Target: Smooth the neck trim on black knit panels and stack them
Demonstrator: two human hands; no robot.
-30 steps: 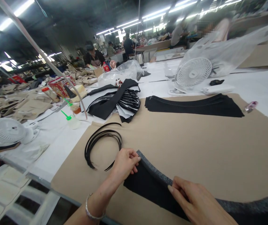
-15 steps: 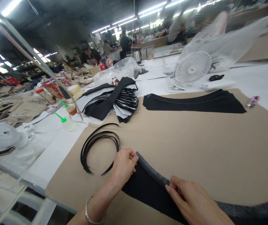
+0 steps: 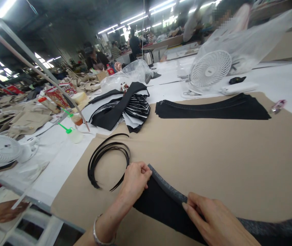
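A curved black fabric piece (image 3: 161,205) with a grey folded edge lies on tan paper (image 3: 212,150) near the front of the table. My left hand (image 3: 135,179) is closed, pinching the left end of that grey edge. My right hand (image 3: 212,222) presses its fingers together on the same edge further right. Thin black curved strips (image 3: 107,155) lie on the paper just left of my left hand.
A stack of black cut pieces (image 3: 212,110) lies further back, with a pile of black and striped fabric (image 3: 125,109) to its left. Two white fans (image 3: 209,70) (image 3: 0,150), glue bottles (image 3: 73,134) and plastic bags stand around. Another person's hand (image 3: 0,212) shows at the lower left. Other workers sit at the back.
Both hands stay on the folded edge with barely any shift. The view has tilted slightly, and another person's hand has come into view at the lower left.
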